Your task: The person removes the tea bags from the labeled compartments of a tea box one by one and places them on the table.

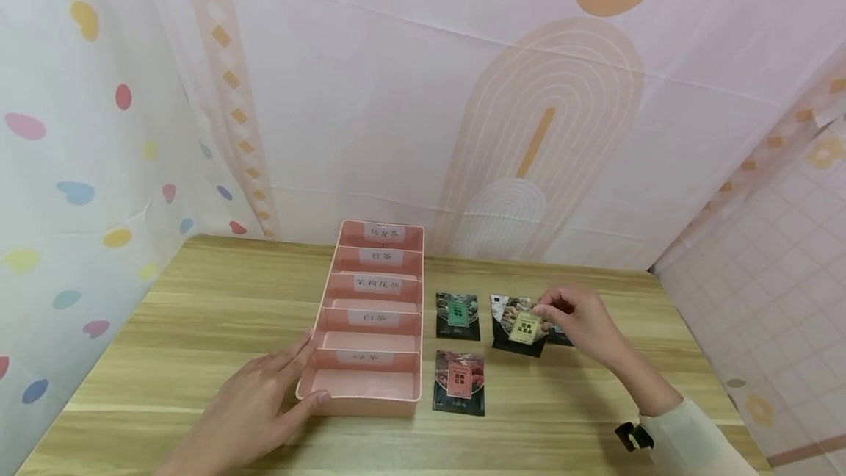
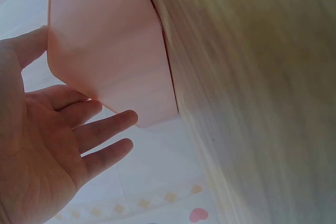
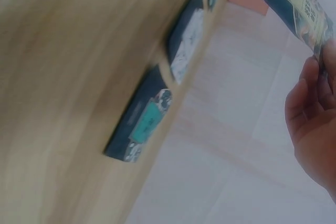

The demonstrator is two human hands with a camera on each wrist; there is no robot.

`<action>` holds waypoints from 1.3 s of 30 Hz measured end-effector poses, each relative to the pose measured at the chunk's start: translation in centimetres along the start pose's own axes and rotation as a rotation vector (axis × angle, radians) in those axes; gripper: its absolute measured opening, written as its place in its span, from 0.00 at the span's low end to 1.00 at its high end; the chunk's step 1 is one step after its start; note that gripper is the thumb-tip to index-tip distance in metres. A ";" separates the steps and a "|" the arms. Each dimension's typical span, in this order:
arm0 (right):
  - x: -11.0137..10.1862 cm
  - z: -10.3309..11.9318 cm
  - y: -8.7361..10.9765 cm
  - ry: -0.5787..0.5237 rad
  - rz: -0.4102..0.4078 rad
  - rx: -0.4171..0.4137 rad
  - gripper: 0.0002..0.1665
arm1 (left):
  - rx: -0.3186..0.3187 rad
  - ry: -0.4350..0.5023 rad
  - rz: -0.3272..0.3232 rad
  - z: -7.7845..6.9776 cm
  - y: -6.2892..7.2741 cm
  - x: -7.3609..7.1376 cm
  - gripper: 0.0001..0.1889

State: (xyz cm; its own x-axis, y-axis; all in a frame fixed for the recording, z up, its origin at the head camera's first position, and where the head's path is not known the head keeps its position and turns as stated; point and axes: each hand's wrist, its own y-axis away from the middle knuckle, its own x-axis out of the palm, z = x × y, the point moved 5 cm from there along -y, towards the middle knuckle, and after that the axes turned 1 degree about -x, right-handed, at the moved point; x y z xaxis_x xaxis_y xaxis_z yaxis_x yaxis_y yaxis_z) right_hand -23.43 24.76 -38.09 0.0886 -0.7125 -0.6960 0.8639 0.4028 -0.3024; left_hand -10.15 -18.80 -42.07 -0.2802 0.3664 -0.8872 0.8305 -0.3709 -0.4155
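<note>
My right hand [image 1: 584, 323] pinches a dark tea sachet [image 1: 524, 327] with a yellow label by its upper right edge, thumb against fingers. In the right wrist view this sachet is raised above the table, tilted. Below it lies a sachet with a whitish top [image 3: 188, 43], mostly covered in the head view. A teal-labelled sachet [image 3: 146, 121] lies to its right, partly behind the hand. My left hand [image 1: 247, 397] rests at the near left corner of a pink divided box [image 1: 370, 408], thumb on the front rim, other fingers extended along the left side.
The box has several compartments in a row, each with a white label. Right of it lie a green-labelled sachet [image 1: 457, 316] and, nearer, a red-labelled sachet [image 1: 460, 382]. A patterned curtain [image 1: 370, 94] hangs behind the wooden table [image 1: 218, 300].
</note>
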 end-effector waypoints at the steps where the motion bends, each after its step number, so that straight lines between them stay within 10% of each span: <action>1: 0.1 -0.1 0.2 -0.002 0.009 0.005 0.07 | 0.003 0.000 -0.001 0.0 0.0 0.0 0.38; 39: 3.3 -3.4 3.0 -0.132 0.342 0.170 0.06 | 0.011 -0.003 0.002 0.1 0.0 -0.1 0.37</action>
State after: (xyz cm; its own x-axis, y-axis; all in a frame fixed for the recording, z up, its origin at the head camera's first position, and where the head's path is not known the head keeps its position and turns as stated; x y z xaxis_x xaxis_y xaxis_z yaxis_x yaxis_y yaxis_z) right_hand -22.24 25.58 -43.50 0.4390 -0.6260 -0.6445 0.8421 0.5368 0.0522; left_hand -10.15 -18.93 -41.97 -0.2804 0.3631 -0.8886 0.8256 -0.3810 -0.4163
